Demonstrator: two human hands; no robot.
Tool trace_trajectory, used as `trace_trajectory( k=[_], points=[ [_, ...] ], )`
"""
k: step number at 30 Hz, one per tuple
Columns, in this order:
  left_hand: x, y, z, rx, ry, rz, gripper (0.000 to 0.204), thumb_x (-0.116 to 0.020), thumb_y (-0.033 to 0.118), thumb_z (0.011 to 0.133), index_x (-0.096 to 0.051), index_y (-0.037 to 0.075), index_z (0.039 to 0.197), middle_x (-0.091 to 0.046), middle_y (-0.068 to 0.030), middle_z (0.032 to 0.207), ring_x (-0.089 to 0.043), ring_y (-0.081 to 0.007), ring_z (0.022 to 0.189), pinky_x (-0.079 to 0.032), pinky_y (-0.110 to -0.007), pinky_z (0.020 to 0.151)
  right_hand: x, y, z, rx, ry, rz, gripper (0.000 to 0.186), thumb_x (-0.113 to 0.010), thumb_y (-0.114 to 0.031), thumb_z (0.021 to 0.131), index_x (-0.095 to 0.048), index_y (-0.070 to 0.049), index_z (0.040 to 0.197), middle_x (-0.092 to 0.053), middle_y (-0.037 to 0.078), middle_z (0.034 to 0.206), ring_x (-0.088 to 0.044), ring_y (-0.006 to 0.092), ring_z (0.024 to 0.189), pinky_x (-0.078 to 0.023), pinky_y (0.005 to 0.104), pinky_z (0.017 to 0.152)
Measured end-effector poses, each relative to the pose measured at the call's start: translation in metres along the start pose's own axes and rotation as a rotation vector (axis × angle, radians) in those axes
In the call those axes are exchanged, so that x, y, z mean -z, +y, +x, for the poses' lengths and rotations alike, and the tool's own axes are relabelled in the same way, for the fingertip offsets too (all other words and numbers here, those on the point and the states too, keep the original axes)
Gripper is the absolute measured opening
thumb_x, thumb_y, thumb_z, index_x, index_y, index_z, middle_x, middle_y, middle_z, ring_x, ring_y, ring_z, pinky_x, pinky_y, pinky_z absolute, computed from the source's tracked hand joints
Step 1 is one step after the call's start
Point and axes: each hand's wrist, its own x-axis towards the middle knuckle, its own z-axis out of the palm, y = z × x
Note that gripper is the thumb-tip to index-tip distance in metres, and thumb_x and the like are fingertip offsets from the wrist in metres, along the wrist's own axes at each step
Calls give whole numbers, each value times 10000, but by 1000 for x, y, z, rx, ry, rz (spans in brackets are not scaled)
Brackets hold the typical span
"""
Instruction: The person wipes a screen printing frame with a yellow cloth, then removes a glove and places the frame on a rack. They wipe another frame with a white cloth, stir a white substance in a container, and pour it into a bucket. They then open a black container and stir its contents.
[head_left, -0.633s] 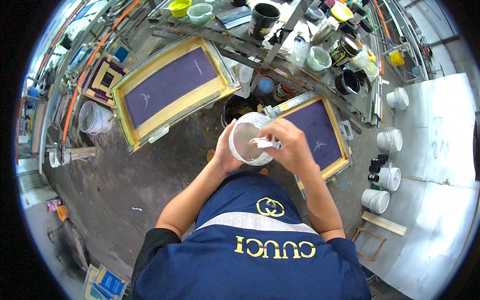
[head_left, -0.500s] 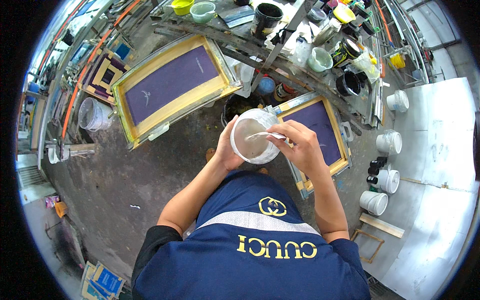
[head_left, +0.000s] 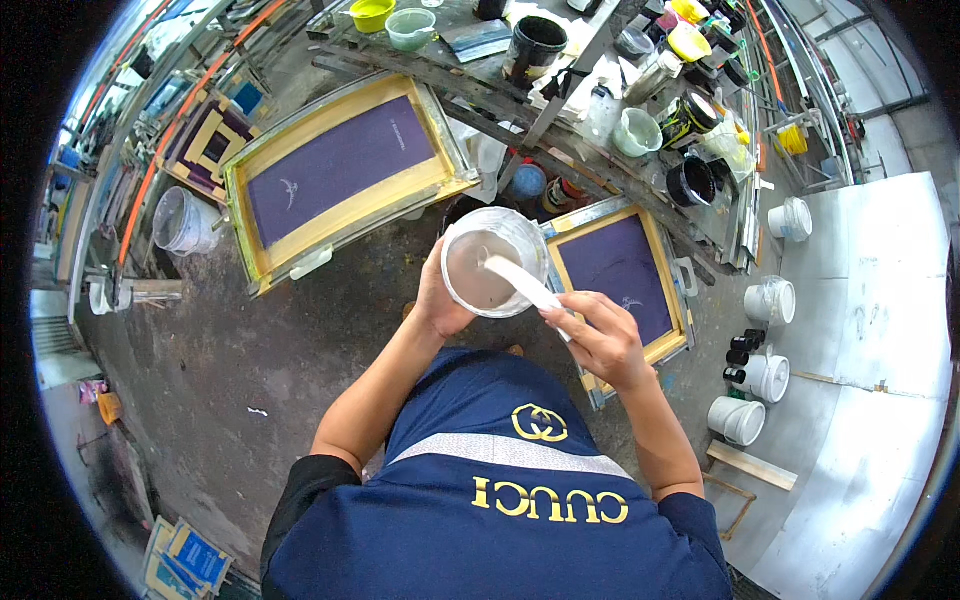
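Note:
My left hand (head_left: pixel 443 300) is wrapped round the left side of a white plastic tub (head_left: pixel 470 272) that holds a greyish-beige liquid. My right hand (head_left: pixel 607 333) grips a white flat stick (head_left: pixel 527 283) just right of the tub; its far end reaches into the liquid near the middle. Behind the tub, a dark bucket (head_left: pixel 462 210) is partly hidden. Purple screens in yellow-taped frames stand on either side, a larger one (head_left: pixel 340 165) at the left and a smaller one (head_left: pixel 615 270) at the right.
A cluttered metal bench (head_left: pixel 465 95) with pots and cans spans the top. An empty clear bucket (head_left: pixel 185 225) stands at the left. At the right, lidded white buckets (head_left: pixel 770 300) line a pale sheet (head_left: pixel 880 300). A plank (head_left: pixel 750 465) lies beside them; flat screens (head_left: pixel 195 555) lie lower left.
My right hand has moved down and right, drawing back from the tub, and more of the stick shows across the rim. The tub has shifted slightly up and left in my left hand.

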Motion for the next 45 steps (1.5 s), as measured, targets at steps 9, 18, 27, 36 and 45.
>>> trace_trajectory(
  k=[9, 18, 27, 36, 45],
  points=[
    [8, 10, 3, -21, 15, 33, 632, -417, 587, 1044, -571, 124, 1446, -610, -121, 1441, -582, -320, 1320, -466, -547, 1104, -15, 10, -19, 9, 62, -34, 413, -754, -13, 762, -752, -63, 1172, -711, 145, 1122, -728, 316, 1000, -615, 402, 844],
    [19, 30, 17, -21, -5, 29, 675, -414, 614, 1017, -503, 174, 1521, -551, -117, 1514, -546, -341, 1373, -456, -627, 1094, -3, 13, -24, 71, 66, -48, 413, -758, 53, 728, -770, -60, 1125, -728, 142, 1061, -747, 312, 968, -636, 401, 824],
    [25, 43, 17, -18, -15, -3, 673, -438, 593, 1013, -468, 185, 1547, -512, -117, 1553, -524, -358, 1398, -455, -649, 1092, 9, 14, -23, 16, 283, -68, 258, -786, 38, 754, -799, -15, 1007, -731, 163, 1000, -754, 313, 919, -619, 369, 792],
    [46, 28, 19, 32, -7, -150, 604, -485, 512, 1044, -544, 94, 1477, -573, -150, 1492, -571, -367, 1342, -448, -602, 1135, -76, 46, 8, -919, 884, 915, 358, -630, -157, 1054, -567, 30, 1352, -756, 181, 1001, -749, 221, 849, -623, 345, 806],
    [15, 23, 26, 114, 47, 45, 628, -402, 555, 1080, -597, 49, 1397, -658, -164, 1366, -634, -328, 1247, -506, -520, 1072, -160, 66, 1, -957, 857, 822, 398, -543, -215, 1108, -625, 99, 1338, -710, 126, 1233, -654, 160, 1117, -513, 292, 989]
  ],
)
